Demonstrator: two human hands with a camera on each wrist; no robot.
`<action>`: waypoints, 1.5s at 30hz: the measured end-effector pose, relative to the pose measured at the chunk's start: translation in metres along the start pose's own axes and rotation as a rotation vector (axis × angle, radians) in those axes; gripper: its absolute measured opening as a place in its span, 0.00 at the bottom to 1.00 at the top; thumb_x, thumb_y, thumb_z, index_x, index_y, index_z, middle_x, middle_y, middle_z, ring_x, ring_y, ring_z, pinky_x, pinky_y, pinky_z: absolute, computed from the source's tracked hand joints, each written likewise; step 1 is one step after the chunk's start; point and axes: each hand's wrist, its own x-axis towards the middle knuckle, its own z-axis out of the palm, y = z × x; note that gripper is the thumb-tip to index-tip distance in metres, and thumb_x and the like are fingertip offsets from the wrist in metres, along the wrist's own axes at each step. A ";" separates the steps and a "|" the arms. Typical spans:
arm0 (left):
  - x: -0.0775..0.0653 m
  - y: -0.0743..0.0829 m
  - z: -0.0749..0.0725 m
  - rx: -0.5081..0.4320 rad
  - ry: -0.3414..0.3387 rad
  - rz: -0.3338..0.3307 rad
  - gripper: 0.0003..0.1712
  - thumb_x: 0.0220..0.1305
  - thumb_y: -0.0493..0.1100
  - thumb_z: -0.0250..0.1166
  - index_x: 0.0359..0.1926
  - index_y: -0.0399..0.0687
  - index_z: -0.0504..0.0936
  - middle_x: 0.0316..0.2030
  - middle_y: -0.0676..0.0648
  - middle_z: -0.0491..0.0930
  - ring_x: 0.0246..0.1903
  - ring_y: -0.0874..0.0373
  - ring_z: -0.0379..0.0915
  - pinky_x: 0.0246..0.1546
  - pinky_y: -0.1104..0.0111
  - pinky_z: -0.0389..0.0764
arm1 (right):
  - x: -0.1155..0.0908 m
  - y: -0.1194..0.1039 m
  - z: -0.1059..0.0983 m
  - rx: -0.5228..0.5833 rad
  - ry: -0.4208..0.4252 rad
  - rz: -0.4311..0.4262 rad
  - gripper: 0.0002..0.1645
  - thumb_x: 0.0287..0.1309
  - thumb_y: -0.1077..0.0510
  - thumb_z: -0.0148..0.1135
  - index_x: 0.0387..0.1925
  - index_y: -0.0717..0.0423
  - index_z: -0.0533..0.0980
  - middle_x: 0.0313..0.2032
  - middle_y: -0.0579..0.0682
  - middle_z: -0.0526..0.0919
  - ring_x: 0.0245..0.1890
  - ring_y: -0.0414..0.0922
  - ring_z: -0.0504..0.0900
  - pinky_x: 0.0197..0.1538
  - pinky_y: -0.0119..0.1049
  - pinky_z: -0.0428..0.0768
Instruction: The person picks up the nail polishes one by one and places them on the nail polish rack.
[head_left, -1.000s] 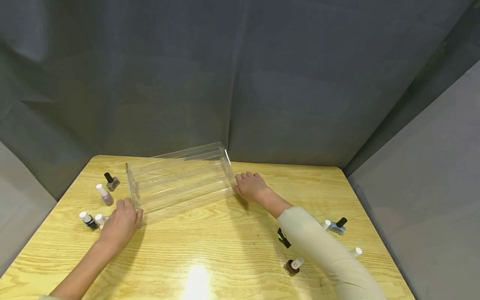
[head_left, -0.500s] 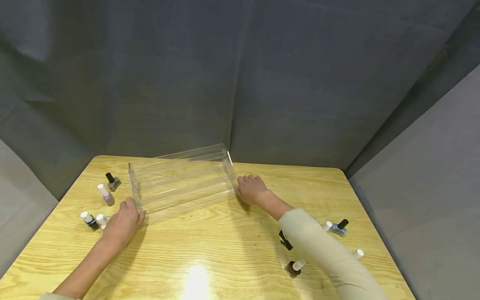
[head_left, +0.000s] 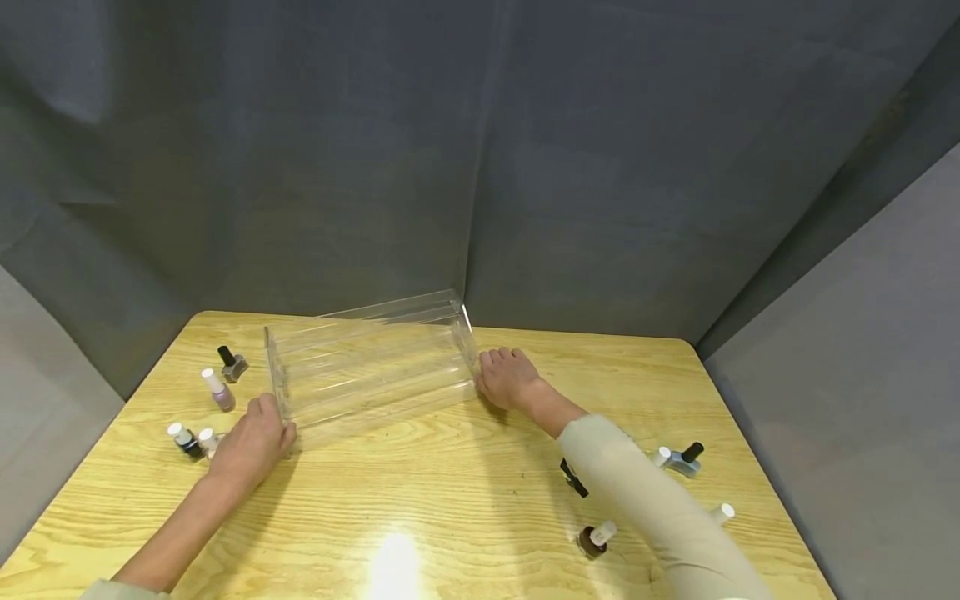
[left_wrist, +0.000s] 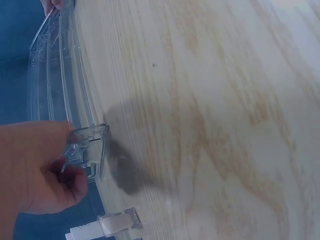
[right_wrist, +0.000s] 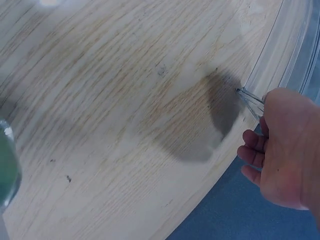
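Observation:
A clear acrylic tiered rack stands at a slant near the back of the wooden table, its long shelves running between two end panels. My left hand grips the near-left end of it. In the left wrist view the fingers of the left hand curl around the clear end panel. At the opposite end my right hand holds the right panel. The right wrist view has the right hand with curled fingers at the rack's corner; part of its grip is hidden behind the palm.
Left of the rack stand nail polish bottles: a grey one, a lilac one, a dark one and a white-capped one. Near the right sleeve are a brown bottle, a light blue one and others partly hidden. Dark curtain hangs behind.
The whole head view has shifted slightly, so everything appears a little further right. Both hands keep their hold on the rack.

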 end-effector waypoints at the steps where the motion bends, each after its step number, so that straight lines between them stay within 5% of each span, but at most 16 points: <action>1: 0.001 0.001 0.000 0.009 0.008 0.012 0.17 0.59 0.40 0.57 0.31 0.31 0.59 0.22 0.42 0.61 0.15 0.54 0.61 0.09 0.67 0.63 | -0.001 0.002 0.000 -0.011 -0.001 -0.002 0.18 0.68 0.46 0.36 0.40 0.57 0.62 0.34 0.50 0.68 0.41 0.49 0.69 0.49 0.46 0.66; 9: 0.009 0.008 0.002 0.107 0.157 0.131 0.18 0.53 0.40 0.62 0.23 0.39 0.59 0.17 0.47 0.57 0.14 0.54 0.56 0.10 0.67 0.58 | -0.010 0.013 0.000 -0.038 -0.002 -0.005 0.18 0.69 0.46 0.35 0.39 0.57 0.61 0.34 0.50 0.67 0.43 0.49 0.69 0.48 0.44 0.65; 14: 0.015 0.013 -0.001 0.135 0.191 0.203 0.19 0.53 0.40 0.63 0.23 0.39 0.59 0.17 0.49 0.54 0.15 0.55 0.54 0.11 0.68 0.58 | -0.018 0.017 -0.001 -0.041 -0.031 0.010 0.18 0.69 0.45 0.35 0.39 0.56 0.61 0.33 0.49 0.66 0.42 0.48 0.68 0.48 0.44 0.64; 22: 0.026 0.018 0.001 0.126 0.172 0.216 0.18 0.55 0.41 0.63 0.25 0.37 0.61 0.18 0.48 0.57 0.17 0.54 0.57 0.13 0.64 0.61 | -0.035 0.025 -0.001 -0.021 -0.031 0.021 0.16 0.69 0.47 0.34 0.38 0.55 0.60 0.31 0.48 0.64 0.35 0.47 0.64 0.43 0.42 0.61; 45: 0.063 0.043 0.019 0.101 0.192 0.348 0.18 0.54 0.39 0.65 0.24 0.40 0.61 0.18 0.52 0.53 0.17 0.58 0.52 0.13 0.70 0.57 | -0.073 0.052 0.012 0.073 0.047 0.103 0.16 0.68 0.48 0.38 0.35 0.58 0.63 0.31 0.51 0.70 0.39 0.51 0.70 0.47 0.48 0.64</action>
